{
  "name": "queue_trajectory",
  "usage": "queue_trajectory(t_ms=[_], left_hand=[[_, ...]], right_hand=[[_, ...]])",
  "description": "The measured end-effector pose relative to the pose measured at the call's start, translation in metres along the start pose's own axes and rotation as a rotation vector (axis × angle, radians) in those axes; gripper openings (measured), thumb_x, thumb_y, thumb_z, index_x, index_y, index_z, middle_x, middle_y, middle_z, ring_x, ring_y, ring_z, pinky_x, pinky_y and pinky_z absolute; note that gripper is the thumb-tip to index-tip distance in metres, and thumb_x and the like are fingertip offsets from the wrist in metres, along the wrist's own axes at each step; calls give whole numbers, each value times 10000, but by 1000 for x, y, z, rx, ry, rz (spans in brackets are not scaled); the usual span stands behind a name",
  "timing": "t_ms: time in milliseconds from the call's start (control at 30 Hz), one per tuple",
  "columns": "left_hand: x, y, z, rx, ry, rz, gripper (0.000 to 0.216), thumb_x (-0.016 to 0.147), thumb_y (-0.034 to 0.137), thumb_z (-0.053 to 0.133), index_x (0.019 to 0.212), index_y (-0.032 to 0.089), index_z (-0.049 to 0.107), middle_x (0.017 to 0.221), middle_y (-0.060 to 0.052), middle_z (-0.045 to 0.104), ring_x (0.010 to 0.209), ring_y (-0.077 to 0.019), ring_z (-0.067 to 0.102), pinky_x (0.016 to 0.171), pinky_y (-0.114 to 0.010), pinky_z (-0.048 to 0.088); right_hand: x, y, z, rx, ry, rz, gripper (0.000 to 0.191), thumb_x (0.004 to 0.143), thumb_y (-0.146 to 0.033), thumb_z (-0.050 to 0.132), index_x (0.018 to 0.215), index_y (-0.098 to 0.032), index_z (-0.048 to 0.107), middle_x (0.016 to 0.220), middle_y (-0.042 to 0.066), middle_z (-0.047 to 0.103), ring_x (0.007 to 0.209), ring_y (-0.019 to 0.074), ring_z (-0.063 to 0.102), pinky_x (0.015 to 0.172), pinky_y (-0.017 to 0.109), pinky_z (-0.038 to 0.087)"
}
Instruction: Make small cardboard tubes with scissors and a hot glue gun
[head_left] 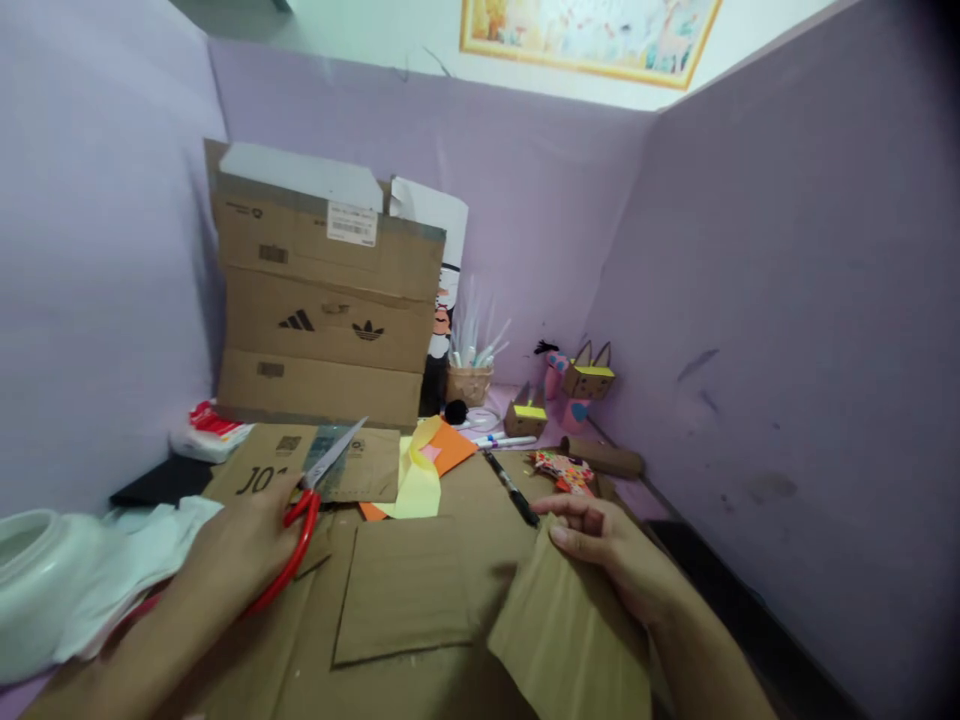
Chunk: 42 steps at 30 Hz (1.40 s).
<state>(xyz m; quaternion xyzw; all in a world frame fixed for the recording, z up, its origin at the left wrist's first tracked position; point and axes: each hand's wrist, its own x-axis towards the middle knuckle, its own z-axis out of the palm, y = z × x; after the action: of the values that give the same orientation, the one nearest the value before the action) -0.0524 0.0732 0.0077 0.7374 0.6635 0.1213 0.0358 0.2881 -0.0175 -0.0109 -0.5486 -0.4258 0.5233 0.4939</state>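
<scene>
Red-handled scissors (306, 530) are gripped in my left hand (259, 535), their blades pointing up and away over a printed piece of cardboard (247, 455). My right hand (600, 540) pinches the top corner of a brown cardboard piece (574, 640), thumb on its near face; the piece hangs tilted at the front right. Between the hands, a squarish cut piece of cardboard (409, 590) lies on a larger cardboard sheet (487, 500). A black marker (511, 488) lies just beyond my right fingertips.
Yellow paper (418, 480) and orange paper (452, 447) lie mid-table. Behind stand a large cardboard box (330, 320) and a small basket (470, 386) of sticks. A cardboard tube (604, 458) and small box figures (589, 380) are at right; a white jar (45, 590) is at left.
</scene>
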Motion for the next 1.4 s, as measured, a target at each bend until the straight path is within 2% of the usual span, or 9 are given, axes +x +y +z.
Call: queue_trajectory(t_ms=[133,433,600,767,933,1033,1200,1300,1400], left_hand=[[12,-3,15,137,-93,-118,365,787,221,409,1111,142,559,918,-180,697,856,-354,654,638,-379,466],[29,-15,27,230,114,-176,317,789,153,349,996,49,566,924,-241,634,876,-340,626,686,-368,465],[26,-13,17,270,213,-194,379,800,222,376,1055,0,546,1002,-301,573,957,-431,559,715,-466,459],[11,12,18,-98,373,171,359,825,255,410,1118,104,551,1111,-173,596,1062,-298,549,907,-401,431],[-33,55,31,-461,28,420,282,823,373,507,1041,217,595,1061,-58,650,983,-228,603,868,-377,482],[-57,68,42,-535,-56,566,473,763,342,598,1213,248,487,1229,-77,561,1113,-259,533,923,-422,458],[-59,75,63,-855,-40,226,603,808,401,532,1334,183,334,1212,-146,552,1052,-257,581,840,-410,518],[-54,80,60,-1001,-139,112,442,801,401,538,1172,162,518,967,-80,665,807,-215,660,686,-334,562],[-55,81,43,-923,-26,203,160,802,306,549,878,206,648,794,-2,678,747,-193,649,628,-282,543]], right_hand=[[4,16,11,-7,36,68,487,508,-405,799,913,-164,679,628,-10,581,585,140,531,571,258,391],[16,42,36,8,45,104,509,506,-292,747,985,-159,640,528,-88,379,488,92,405,481,214,286],[15,39,34,-13,39,143,537,521,-268,715,1037,-170,605,557,-90,363,492,99,426,462,210,288],[15,34,31,-26,48,46,496,546,-204,691,1034,-164,612,570,-79,402,521,100,446,498,219,327],[18,36,30,-8,86,33,520,532,-143,662,1049,-143,611,573,-82,415,512,83,430,490,199,316],[17,34,31,33,110,35,533,541,-146,664,1071,-156,604,593,-73,449,522,89,457,490,202,335],[16,30,35,110,106,-66,497,550,-163,696,1040,-173,612,611,-54,512,594,124,526,564,237,410],[12,25,41,121,101,-163,429,581,-194,706,1002,-184,625,633,-36,563,628,139,550,600,259,435],[1,16,44,81,129,-294,356,622,-198,697,972,-206,635,714,-1,640,672,157,584,625,278,460]])
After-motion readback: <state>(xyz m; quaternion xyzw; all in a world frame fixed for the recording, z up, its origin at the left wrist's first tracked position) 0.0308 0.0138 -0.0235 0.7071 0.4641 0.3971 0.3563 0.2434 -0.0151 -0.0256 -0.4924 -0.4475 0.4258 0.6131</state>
